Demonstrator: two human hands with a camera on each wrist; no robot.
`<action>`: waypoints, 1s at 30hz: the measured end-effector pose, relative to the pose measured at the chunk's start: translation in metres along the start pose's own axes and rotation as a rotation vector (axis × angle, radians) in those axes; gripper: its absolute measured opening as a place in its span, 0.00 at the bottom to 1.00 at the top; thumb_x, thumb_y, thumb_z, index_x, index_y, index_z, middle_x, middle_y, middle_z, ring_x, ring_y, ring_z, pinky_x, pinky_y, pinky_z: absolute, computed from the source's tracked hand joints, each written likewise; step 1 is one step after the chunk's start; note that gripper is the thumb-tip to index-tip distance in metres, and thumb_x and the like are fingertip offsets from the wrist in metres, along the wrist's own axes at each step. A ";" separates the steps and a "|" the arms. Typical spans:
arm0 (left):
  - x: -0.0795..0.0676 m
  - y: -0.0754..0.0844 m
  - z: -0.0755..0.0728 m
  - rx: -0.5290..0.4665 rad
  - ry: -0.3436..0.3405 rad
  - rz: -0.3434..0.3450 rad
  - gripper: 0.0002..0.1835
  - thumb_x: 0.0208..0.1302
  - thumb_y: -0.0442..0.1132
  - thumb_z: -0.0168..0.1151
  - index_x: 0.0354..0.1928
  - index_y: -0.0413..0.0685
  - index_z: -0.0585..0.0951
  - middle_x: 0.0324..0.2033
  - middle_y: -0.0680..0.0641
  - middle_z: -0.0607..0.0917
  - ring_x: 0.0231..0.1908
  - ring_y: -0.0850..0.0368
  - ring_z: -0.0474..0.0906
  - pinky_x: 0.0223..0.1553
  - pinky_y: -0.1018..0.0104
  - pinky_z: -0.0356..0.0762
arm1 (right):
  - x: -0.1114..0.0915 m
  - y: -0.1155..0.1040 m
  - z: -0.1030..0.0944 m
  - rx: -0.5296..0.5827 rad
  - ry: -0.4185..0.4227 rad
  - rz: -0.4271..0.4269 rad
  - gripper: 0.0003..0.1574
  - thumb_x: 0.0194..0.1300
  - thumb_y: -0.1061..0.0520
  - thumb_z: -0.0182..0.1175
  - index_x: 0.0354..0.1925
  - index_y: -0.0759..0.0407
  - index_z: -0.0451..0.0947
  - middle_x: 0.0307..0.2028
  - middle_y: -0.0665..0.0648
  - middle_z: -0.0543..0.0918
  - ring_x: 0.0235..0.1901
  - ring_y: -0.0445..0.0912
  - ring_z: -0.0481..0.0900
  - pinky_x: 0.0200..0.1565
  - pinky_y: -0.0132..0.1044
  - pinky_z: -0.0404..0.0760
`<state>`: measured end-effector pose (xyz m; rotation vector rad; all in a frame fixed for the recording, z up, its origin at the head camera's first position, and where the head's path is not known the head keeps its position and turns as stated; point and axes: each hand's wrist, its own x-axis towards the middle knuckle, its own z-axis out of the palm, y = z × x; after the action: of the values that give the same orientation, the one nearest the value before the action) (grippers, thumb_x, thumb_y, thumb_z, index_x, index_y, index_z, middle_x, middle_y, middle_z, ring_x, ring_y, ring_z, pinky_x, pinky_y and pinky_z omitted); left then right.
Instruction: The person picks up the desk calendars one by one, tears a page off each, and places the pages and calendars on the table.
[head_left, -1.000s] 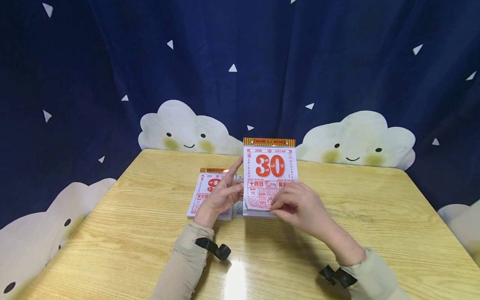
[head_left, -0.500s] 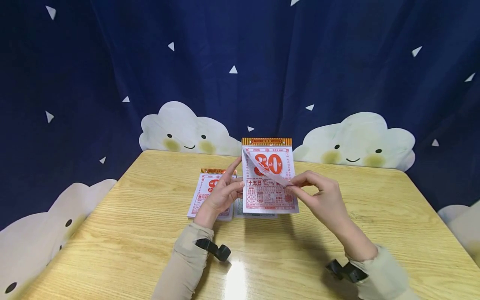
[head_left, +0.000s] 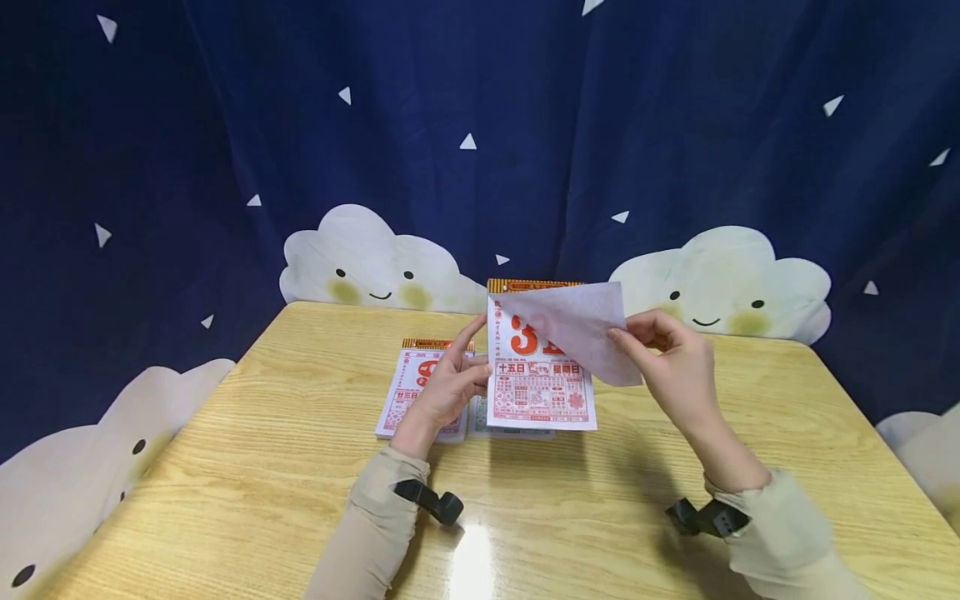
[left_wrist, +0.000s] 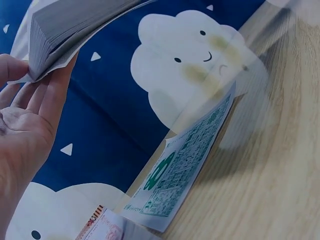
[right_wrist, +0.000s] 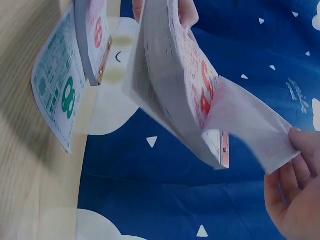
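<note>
A thick tear-off calendar with a gold-striped header is held up off the table in the head view. My left hand grips its left edge, thumb at the front and fingers behind, as the left wrist view shows. My right hand pinches the lower corner of the top sheet. That sheet is pulled up and to the right, its pale back showing, and it still meets the calendar near the top left. The red 31 page lies partly bare beneath it.
A second tear-off calendar lies on the wooden table, partly behind the left hand. Beside it, under the raised calendar, is a loose sheet printed in green. A dark blue curtain with clouds hangs behind the table.
The right hand has lifted the 30 sheet from the bottom edge and swung it up and rightward, baring the 31 page. The left hand has kept its hold on the calendar.
</note>
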<state>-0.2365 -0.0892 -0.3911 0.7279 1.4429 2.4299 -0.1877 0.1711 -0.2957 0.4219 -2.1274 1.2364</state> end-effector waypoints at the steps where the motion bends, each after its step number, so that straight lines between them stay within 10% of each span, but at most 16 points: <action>1: 0.000 0.000 0.000 0.002 0.004 0.000 0.41 0.57 0.20 0.43 0.71 0.56 0.48 0.32 0.48 0.85 0.24 0.60 0.80 0.26 0.68 0.79 | 0.002 -0.002 -0.001 0.018 0.001 0.022 0.06 0.50 0.66 0.66 0.29 0.67 0.80 0.20 0.42 0.77 0.21 0.31 0.72 0.25 0.19 0.71; 11: 0.000 -0.001 0.000 -0.013 -0.017 0.018 0.41 0.55 0.19 0.43 0.70 0.50 0.48 0.27 0.48 0.84 0.22 0.61 0.78 0.24 0.70 0.78 | 0.022 0.027 -0.009 0.185 -0.027 0.229 0.03 0.51 0.63 0.66 0.28 0.60 0.80 0.19 0.39 0.79 0.22 0.33 0.75 0.25 0.22 0.73; 20: -0.003 0.001 -0.002 -0.031 0.016 0.036 0.40 0.56 0.20 0.43 0.70 0.56 0.52 0.26 0.49 0.83 0.20 0.63 0.72 0.23 0.73 0.74 | 0.034 0.040 -0.025 0.562 0.037 0.327 0.04 0.50 0.67 0.66 0.25 0.60 0.80 0.19 0.47 0.80 0.20 0.35 0.75 0.24 0.22 0.76; 30: -0.003 0.001 -0.005 -0.040 0.016 0.041 0.40 0.55 0.21 0.44 0.70 0.57 0.53 0.24 0.50 0.82 0.19 0.63 0.69 0.22 0.74 0.71 | 0.038 0.045 -0.036 0.612 0.070 0.339 0.06 0.50 0.69 0.64 0.26 0.59 0.80 0.19 0.48 0.81 0.20 0.36 0.78 0.24 0.23 0.78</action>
<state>-0.2367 -0.0941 -0.3932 0.7387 1.3936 2.4931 -0.2276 0.2265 -0.2870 0.2662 -1.7719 2.0727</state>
